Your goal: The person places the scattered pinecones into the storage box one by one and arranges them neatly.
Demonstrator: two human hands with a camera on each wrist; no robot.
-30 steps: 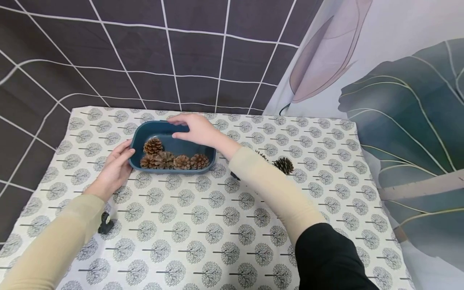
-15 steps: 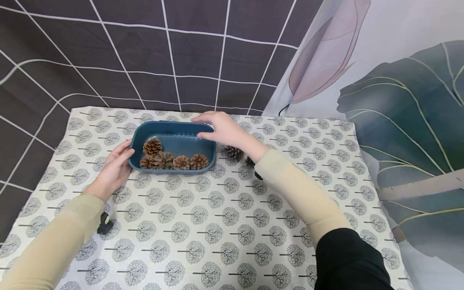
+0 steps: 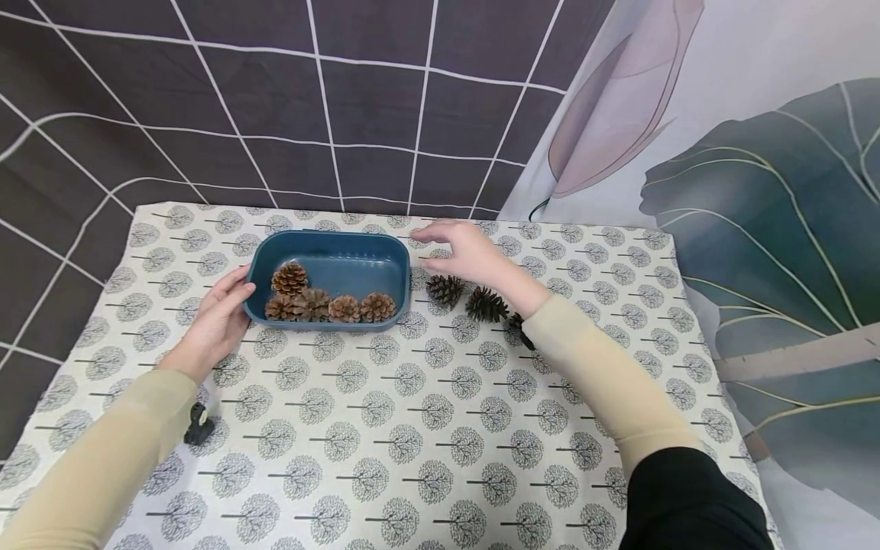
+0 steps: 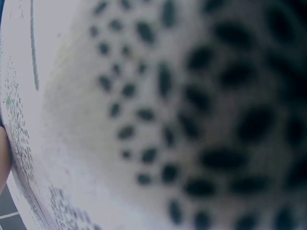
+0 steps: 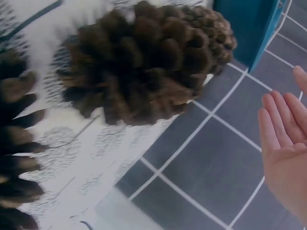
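Observation:
My left hand [image 3: 216,315] rests against the left end of a dark blue rectangular tub [image 3: 406,263], fingertips and thumb at its outer wall. Inside the tub, several brown pine cones [image 3: 311,303] lie along its near side and left part. Just right of the tub, my right hand [image 3: 467,252] holds nothing, its fingers extended. Close below that hand are darker pine cones, one nearest the tub [image 3: 444,290] and one beside it [image 3: 486,304]; a third [image 3: 514,325] is partly hidden by the sleeve. The right wrist view shows a large pine cone [image 5: 139,62] near the hand.
A white cloth [image 3: 371,443] printed with grey trees covers the table. Behind it hangs a dark grid-patterned sheet [image 3: 371,99], with a leaf-patterned curtain [image 3: 770,252] at the right. Cloth fills most of the left wrist view.
My right hand has moved right, from over the tub to beyond its right end, uncovering the pine cones on the table. My left hand and the tub have stayed put.

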